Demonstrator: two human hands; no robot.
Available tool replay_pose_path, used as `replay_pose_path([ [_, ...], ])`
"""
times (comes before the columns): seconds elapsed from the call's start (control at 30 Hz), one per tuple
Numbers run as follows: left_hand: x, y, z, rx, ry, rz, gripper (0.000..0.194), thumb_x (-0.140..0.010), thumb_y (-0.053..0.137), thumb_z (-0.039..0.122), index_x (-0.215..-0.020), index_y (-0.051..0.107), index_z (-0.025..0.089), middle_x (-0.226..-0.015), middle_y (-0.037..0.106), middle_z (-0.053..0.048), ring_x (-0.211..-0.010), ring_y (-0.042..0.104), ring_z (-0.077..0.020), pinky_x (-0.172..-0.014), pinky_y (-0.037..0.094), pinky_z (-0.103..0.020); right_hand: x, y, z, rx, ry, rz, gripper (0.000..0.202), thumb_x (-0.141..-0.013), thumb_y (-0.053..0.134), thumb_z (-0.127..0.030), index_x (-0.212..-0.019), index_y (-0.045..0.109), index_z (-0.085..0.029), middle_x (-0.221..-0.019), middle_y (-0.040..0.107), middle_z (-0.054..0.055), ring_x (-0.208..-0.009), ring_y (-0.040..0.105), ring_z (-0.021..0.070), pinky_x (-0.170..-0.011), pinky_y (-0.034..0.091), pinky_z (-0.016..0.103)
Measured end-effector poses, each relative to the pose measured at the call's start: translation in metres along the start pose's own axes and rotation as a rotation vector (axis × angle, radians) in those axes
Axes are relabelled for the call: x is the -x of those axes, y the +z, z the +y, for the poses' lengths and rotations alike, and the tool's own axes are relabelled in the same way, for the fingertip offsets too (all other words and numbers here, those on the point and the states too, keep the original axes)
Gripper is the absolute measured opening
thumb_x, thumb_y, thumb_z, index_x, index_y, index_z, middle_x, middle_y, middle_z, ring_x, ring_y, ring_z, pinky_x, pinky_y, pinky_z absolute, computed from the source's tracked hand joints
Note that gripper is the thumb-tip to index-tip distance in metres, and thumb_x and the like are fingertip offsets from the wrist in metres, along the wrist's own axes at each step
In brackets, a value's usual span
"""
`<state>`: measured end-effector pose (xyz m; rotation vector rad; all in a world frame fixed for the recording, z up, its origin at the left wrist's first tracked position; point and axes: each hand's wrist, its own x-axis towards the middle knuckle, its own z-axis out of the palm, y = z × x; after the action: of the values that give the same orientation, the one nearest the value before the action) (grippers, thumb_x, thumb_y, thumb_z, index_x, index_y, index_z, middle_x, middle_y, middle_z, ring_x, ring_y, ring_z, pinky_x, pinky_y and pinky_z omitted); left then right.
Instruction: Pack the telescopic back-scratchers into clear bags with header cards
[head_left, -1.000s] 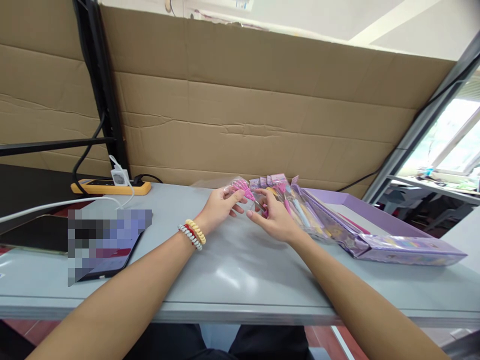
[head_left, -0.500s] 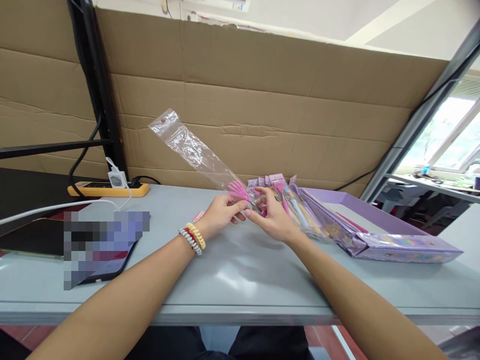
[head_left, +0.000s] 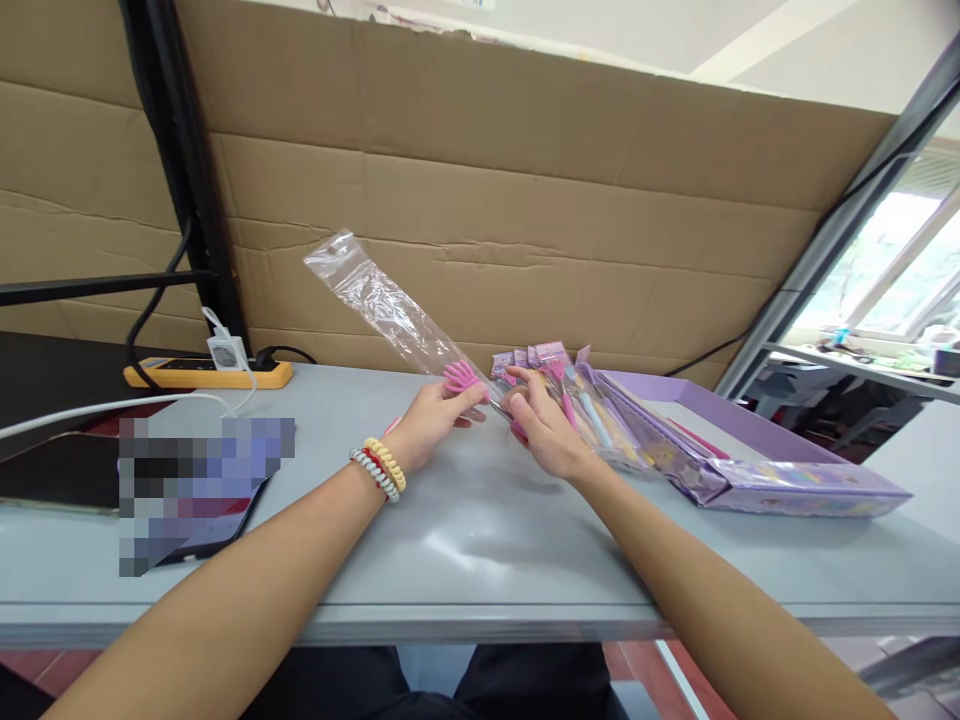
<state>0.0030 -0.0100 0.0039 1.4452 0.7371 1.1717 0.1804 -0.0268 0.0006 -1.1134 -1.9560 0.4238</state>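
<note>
My left hand (head_left: 433,420) pinches the pink hand-shaped head of a toy stick (head_left: 459,378) at the mouth of a long clear plastic bag (head_left: 382,305). The bag sticks up and to the left over the grey table (head_left: 465,540). My right hand (head_left: 546,430) holds the lower end of the same bag and stick, fingers closed around it. Just behind my right hand lies a fan of packed pink and blue sticks (head_left: 581,400). Bracelets circle my left wrist.
A purple display box (head_left: 757,470) lies at the right. A yellow power strip (head_left: 210,374) with a white charger and cable sits at the back left, a blurred tablet (head_left: 195,480) in front of it. Cardboard sheets wall the back, and a black post stands at the left.
The clear bag, bunched low between my hands a second ago, now stands stretched up to the left. The pink hand head has shifted slightly left in my left fingers.
</note>
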Motion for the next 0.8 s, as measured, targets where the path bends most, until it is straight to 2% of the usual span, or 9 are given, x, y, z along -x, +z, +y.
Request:
replay_pose_path([
  [0.13, -0.005, -0.007, 0.0, 0.061, 0.028, 0.049, 0.036, -0.068, 0.07, 0.049, -0.079, 0.065, 0.015, -0.086, 0.069, -0.006, -0.064, 0.062, -0.0124, -0.063, 0.047, -0.027, -0.001, 0.0, -0.005, -0.143, 0.149, -0.049, 0.068, -0.088, 0.036, -0.063, -0.137, 0.024, -0.019, -0.083, 0.058, 0.002, -0.051, 0.046, 0.0111, -0.05, 0.039, 0.027],
  [0.27, -0.012, -0.025, 0.0, 0.12, 0.056, 0.206, 0.037, -0.065, 0.072, 0.049, -0.078, 0.063, 0.015, -0.082, 0.067, -0.004, -0.059, 0.061, -0.0107, -0.056, 0.046, -0.024, -0.005, -0.005, -0.002, 0.043, 0.297, -0.091, 0.069, -0.084, 0.044, -0.064, -0.133, 0.035, -0.017, -0.062, 0.057, -0.002, -0.052, 0.049, 0.0138, -0.051, 0.038, 0.026],
  [0.4, -0.015, -0.038, 0.001, 0.145, 0.052, 0.301, 0.04, -0.06, 0.075, 0.049, -0.076, 0.061, 0.015, -0.077, 0.066, -0.003, -0.056, 0.059, -0.0099, -0.05, 0.045, -0.023, -0.007, -0.009, 0.007, 0.165, 0.281, -0.13, 0.055, -0.087, 0.041, -0.059, -0.12, 0.047, -0.016, -0.064, 0.054, -0.001, -0.059, 0.051, 0.015, -0.055, 0.038, 0.027],
  [0.5, -0.014, -0.035, 0.0, 0.116, 0.033, 0.258, 0.039, -0.062, 0.074, 0.048, -0.077, 0.062, 0.014, -0.078, 0.067, -0.005, -0.057, 0.06, -0.0106, -0.049, 0.045, -0.022, -0.006, -0.007, 0.006, 0.178, 0.211, -0.111, 0.05, -0.089, 0.038, -0.056, -0.119, 0.047, -0.017, -0.067, 0.053, -0.001, -0.06, 0.049, 0.015, -0.056, 0.037, 0.027],
  [0.8, -0.003, -0.01, 0.0, 0.04, -0.001, 0.115, 0.034, -0.074, 0.066, 0.046, -0.087, 0.064, 0.015, -0.084, 0.068, -0.005, -0.056, 0.06, -0.0105, -0.051, 0.045, -0.023, -0.001, -0.001, -0.005, 0.185, 0.059, -0.013, 0.049, -0.091, 0.04, -0.045, -0.127, 0.04, -0.011, -0.057, 0.043, -0.004, -0.052, 0.043, 0.0152, -0.052, 0.032, 0.027],
])
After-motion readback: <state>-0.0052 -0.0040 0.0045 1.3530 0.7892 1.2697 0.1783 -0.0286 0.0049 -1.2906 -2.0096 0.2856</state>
